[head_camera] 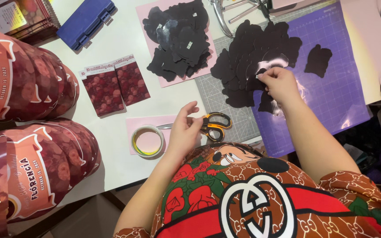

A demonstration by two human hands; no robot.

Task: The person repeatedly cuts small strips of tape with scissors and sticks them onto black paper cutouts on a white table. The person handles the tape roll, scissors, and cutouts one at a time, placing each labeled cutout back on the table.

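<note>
My right hand [278,83] reaches into a heap of black paper cutouts [248,61] on the purple cutting mat [331,101], its fingers pinched on one cutout at the heap's right edge. My left hand [184,130] hovers over the white table with fingers loosely spread, holding nothing, right beside orange-handled scissors [214,124]. A roll of tape [147,141] lies on a pink sheet just left of that hand. A single black cutout [317,60] rests apart on the mat.
A second heap of black cutouts [177,37] sits on pink paper at the back. Two red floral printed cards [115,83] lie mid-table. Stacked red printed packages [18,75] fill the left side. A blue case [86,20] is at the back left, and a grey gridded mat [219,94] lies beneath the purple one.
</note>
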